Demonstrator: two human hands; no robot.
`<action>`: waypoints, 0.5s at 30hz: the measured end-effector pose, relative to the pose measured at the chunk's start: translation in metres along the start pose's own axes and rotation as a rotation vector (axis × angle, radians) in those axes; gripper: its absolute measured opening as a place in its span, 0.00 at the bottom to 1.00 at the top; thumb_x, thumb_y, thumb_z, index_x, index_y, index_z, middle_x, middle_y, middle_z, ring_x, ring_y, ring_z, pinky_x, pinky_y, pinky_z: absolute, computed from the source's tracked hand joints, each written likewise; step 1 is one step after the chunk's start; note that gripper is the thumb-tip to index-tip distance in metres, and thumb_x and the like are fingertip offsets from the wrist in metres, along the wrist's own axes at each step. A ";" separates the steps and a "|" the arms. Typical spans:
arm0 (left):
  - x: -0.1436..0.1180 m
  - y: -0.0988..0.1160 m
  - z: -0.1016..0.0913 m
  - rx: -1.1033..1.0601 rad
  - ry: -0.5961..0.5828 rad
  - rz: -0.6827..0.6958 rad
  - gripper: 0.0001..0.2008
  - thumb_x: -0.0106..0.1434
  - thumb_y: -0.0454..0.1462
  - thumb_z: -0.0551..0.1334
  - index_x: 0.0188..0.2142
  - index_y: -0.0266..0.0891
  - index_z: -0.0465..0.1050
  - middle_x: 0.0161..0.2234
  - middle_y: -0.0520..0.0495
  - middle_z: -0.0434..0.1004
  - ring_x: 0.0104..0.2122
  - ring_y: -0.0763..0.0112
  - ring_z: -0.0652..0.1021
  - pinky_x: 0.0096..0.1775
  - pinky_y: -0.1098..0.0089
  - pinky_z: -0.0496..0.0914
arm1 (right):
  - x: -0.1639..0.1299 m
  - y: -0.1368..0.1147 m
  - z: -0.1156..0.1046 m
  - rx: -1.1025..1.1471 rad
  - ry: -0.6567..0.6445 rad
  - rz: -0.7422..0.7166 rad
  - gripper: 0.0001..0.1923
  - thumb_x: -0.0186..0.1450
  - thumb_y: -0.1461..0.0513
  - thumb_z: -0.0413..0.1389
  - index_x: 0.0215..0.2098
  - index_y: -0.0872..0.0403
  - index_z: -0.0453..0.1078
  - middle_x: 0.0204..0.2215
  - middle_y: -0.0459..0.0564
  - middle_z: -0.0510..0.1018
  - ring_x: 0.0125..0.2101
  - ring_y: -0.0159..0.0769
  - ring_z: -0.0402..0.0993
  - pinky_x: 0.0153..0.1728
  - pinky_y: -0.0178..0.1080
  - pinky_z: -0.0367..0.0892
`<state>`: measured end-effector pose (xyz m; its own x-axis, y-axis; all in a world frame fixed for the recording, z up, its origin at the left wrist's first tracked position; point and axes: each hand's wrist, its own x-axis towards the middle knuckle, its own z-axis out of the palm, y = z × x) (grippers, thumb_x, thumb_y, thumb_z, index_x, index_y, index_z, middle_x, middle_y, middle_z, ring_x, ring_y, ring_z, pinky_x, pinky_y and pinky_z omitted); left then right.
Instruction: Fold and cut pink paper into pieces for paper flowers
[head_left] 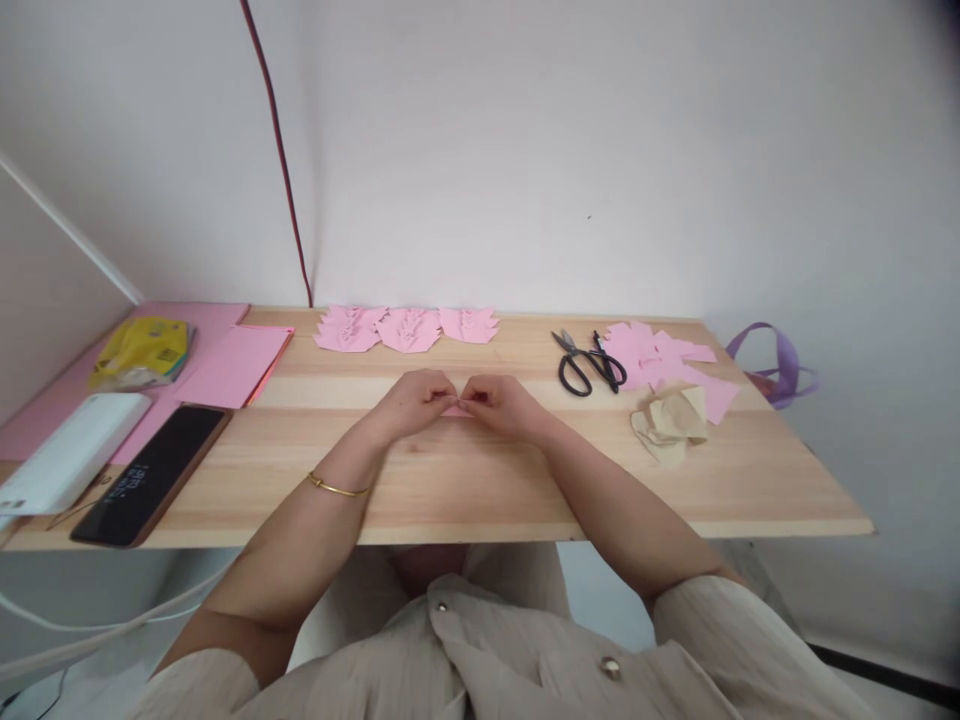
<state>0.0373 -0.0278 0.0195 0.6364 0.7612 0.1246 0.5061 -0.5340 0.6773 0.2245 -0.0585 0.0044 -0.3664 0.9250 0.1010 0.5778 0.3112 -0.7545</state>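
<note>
My left hand [415, 400] and my right hand [501, 403] meet at the middle of the wooden table [480, 480], fingers pinched together on a small pink paper piece [458, 408] that is mostly hidden between them. A gold bangle sits on my left wrist. Behind my hands, near the wall, lie three folded pink paper shapes [409, 328] in a row. Black scissors [589, 362] rest to the right of my hands, shut.
Pink paper scraps [660, 355] and crumpled beige paper [670, 423] lie at the right. A purple ribbon [780, 365] hangs off the right edge. At the left are pink sheets [238, 365], a black phone [154, 473], a white box [71, 450] and a yellow packet [142, 350].
</note>
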 end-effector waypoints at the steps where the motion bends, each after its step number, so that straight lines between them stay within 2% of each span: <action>1: 0.000 0.001 0.000 -0.017 -0.005 -0.003 0.10 0.57 0.38 0.57 0.24 0.38 0.73 0.24 0.50 0.71 0.29 0.70 0.70 0.33 0.71 0.62 | 0.000 -0.001 -0.001 0.035 -0.020 0.002 0.11 0.60 0.58 0.52 0.26 0.56 0.69 0.24 0.45 0.71 0.27 0.28 0.63 0.29 0.32 0.56; 5: -0.002 0.003 -0.002 -0.178 0.008 -0.108 0.12 0.56 0.41 0.58 0.23 0.37 0.72 0.22 0.52 0.68 0.25 0.74 0.67 0.28 0.73 0.59 | -0.001 -0.001 -0.008 0.216 -0.079 0.027 0.11 0.59 0.56 0.53 0.25 0.56 0.66 0.22 0.43 0.67 0.23 0.27 0.59 0.26 0.31 0.54; 8: -0.002 0.002 -0.003 -0.378 0.159 -0.242 0.13 0.54 0.45 0.61 0.22 0.36 0.71 0.20 0.53 0.66 0.23 0.75 0.66 0.26 0.73 0.59 | -0.001 0.001 -0.013 0.337 -0.067 0.058 0.12 0.59 0.55 0.54 0.26 0.56 0.65 0.20 0.42 0.65 0.22 0.26 0.57 0.24 0.31 0.53; 11: 0.000 -0.002 -0.004 -0.690 0.300 -0.302 0.14 0.51 0.45 0.64 0.33 0.37 0.73 0.25 0.52 0.71 0.25 0.76 0.68 0.28 0.74 0.62 | 0.000 0.002 -0.016 0.435 -0.003 0.083 0.14 0.58 0.53 0.55 0.27 0.56 0.65 0.20 0.42 0.65 0.21 0.26 0.57 0.23 0.31 0.52; 13: 0.001 -0.004 0.000 -0.835 0.263 -0.310 0.15 0.49 0.44 0.66 0.35 0.37 0.73 0.26 0.51 0.71 0.25 0.76 0.69 0.29 0.74 0.63 | 0.002 0.002 -0.016 0.473 0.055 0.091 0.16 0.58 0.51 0.55 0.27 0.55 0.65 0.20 0.42 0.65 0.21 0.26 0.58 0.23 0.31 0.52; 15: 0.000 -0.003 0.007 -0.860 0.149 -0.320 0.15 0.48 0.43 0.67 0.32 0.35 0.74 0.25 0.51 0.71 0.24 0.76 0.69 0.28 0.74 0.62 | 0.003 0.002 -0.015 0.489 0.099 0.098 0.17 0.57 0.49 0.56 0.27 0.56 0.65 0.20 0.42 0.65 0.21 0.26 0.58 0.23 0.31 0.53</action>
<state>0.0398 -0.0283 0.0124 0.4299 0.8963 -0.1093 0.0013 0.1204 0.9927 0.2351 -0.0516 0.0127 -0.2433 0.9683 0.0571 0.1888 0.1050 -0.9764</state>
